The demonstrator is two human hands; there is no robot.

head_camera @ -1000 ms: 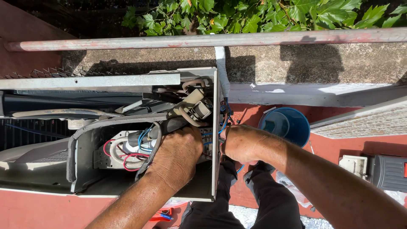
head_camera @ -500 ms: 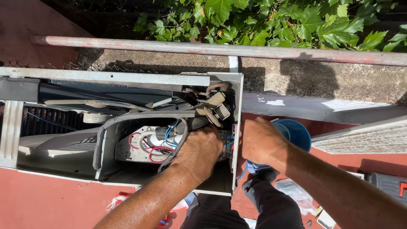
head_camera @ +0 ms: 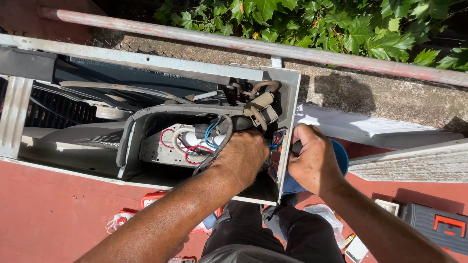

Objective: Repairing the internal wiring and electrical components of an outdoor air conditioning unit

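Note:
An opened outdoor air-conditioner unit (head_camera: 146, 63) lies below me, its top cover off. Inside the right compartment are red, blue and white wires (head_camera: 195, 141) and insulated copper pipes (head_camera: 261, 104). My left hand (head_camera: 241, 156) reaches down into that compartment, fingers curled among the wires near the side wall. My right hand (head_camera: 312, 160) is outside the unit's right side panel (head_camera: 287, 122), fingers closed against the coloured wiring terminal there. What the fingers pinch is hidden.
A rusty metal rail (head_camera: 273, 48) and a concrete ledge (head_camera: 370, 97) run behind the unit, with green ivy beyond. A blue bucket (head_camera: 341, 156) sits under my right hand. A dark toolbox (head_camera: 438, 226), a white detached panel (head_camera: 414, 160) and small packets lie on the red floor.
The view has shifted so the unit sits further right and lower. My right hand has moved up against the side panel; my left hand stays inside among the wires.

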